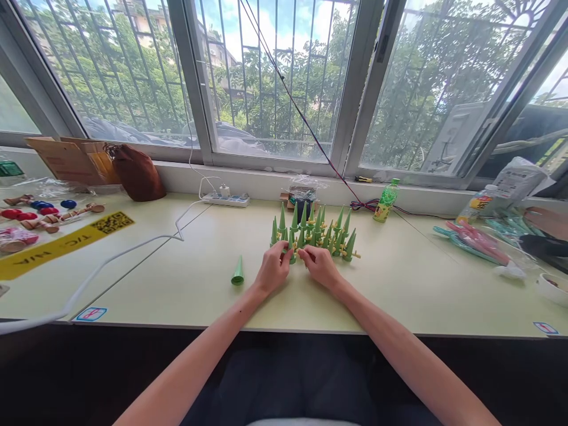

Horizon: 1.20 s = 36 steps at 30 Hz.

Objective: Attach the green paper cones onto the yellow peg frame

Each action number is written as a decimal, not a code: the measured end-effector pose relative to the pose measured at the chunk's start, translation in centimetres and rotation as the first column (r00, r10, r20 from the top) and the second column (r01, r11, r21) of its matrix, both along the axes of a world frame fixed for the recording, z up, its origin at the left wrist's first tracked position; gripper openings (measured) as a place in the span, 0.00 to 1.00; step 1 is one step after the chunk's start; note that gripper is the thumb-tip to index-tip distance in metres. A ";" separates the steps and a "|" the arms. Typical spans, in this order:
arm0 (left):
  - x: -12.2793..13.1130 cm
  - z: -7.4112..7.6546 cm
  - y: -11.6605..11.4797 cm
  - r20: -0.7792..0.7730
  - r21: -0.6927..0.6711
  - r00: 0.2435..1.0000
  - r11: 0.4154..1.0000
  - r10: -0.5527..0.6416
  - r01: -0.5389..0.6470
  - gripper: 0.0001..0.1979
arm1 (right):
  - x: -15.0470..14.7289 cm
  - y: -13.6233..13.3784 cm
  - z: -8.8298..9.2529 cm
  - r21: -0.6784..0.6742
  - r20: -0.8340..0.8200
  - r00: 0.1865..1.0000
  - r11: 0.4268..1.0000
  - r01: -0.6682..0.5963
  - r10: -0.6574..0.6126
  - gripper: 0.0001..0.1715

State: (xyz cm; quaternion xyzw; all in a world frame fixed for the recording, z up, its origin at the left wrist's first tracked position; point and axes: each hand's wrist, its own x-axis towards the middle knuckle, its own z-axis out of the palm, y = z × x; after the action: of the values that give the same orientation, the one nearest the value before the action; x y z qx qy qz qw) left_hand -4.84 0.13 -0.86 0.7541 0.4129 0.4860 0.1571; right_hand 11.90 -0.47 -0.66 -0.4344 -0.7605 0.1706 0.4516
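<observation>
Several slim green cones (317, 228) stand upright in a tight cluster, with small yellow pieces (356, 255) sticking out of their sides. At the near left of the cluster, my left hand (274, 266) is closed, its fingers pinching one green cone (291, 241). Close beside it, my right hand (320, 265) is closed in a pinch on a small yellow piece (299, 254) at that cone's side. The fingers partly hide both. To the left of my left hand, a single green cone (238, 273) lies apart, its open base toward me.
Behind the cones sits a small box with clear wrap (302, 194). A green bottle (386, 201) and a power strip (226, 200) stand along the window. A white cable (133, 244) crosses the left table; wooden toys (44, 222) lie far left, plastic bags (479, 239) right.
</observation>
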 end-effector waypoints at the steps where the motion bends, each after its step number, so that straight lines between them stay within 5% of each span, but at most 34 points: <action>1: 0.0 0.0 0.0 0.000 0.003 1.000 1.000 0.002 -0.002 0.09 | 0.0 0.0 0.0 -0.007 -0.004 1.000 1.000 0.001 -0.001 0.27; 11: -0.1 -0.1 0.3 -0.005 0.027 1.000 0.999 0.029 -0.029 0.08 | -0.1 -0.2 0.1 -0.028 -0.071 0.994 0.996 -0.087 0.085 0.15; 20: -0.1 -0.3 0.3 -0.027 0.039 1.000 0.999 0.008 -0.007 0.08 | -0.1 0.0 0.0 -0.054 -0.024 1.000 0.998 -0.018 0.016 0.26; 28: -0.1 -0.3 0.4 -0.025 0.048 0.998 0.998 0.049 -0.048 0.07 | -0.1 -0.1 0.0 -0.040 -0.056 0.996 0.997 -0.070 0.068 0.13; 36: -0.1 -0.3 0.2 -0.027 0.046 0.999 0.999 0.028 -0.027 0.08 | 0.0 0.1 -0.1 -0.043 -0.011 0.999 0.998 -0.038 0.038 0.24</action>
State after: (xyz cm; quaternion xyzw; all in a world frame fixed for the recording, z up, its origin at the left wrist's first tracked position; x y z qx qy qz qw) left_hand -4.94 0.36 -1.13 0.7584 0.4139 0.4871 0.1274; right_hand 11.88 -0.37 -0.74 -0.4285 -0.7626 0.1976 0.4425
